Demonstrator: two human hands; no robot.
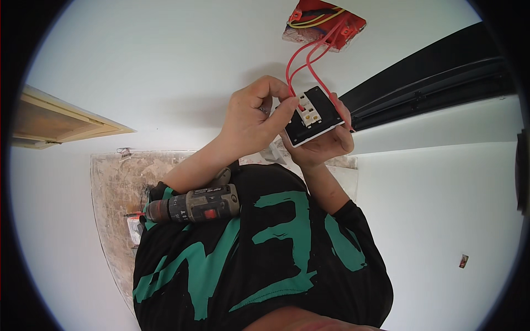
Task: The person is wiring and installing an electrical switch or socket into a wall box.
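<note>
My right hand (321, 148) holds a square wall switch (326, 114) from below, its black back with the white terminal block turned up. Brass-coloured screws show on that block. Over the block, my left hand (255, 113) has thumb and forefinger pinched together around the end of a red wire (288, 70), at the terminals. Other red wires loop from the recessed red wall box (291, 37) down to the switch. One runs along the switch's right edge beside my right fingers. Whether each wire end sits inside a terminal cannot be made out.
Yellow and dark wires lie inside the wall box. A cordless drill (212, 204) rests against my shirt, below my left forearm. To the right runs a long black frame (419, 83); a wooden-edged opening (72, 118) is at left. A bare, stained floor (113, 187) shows below.
</note>
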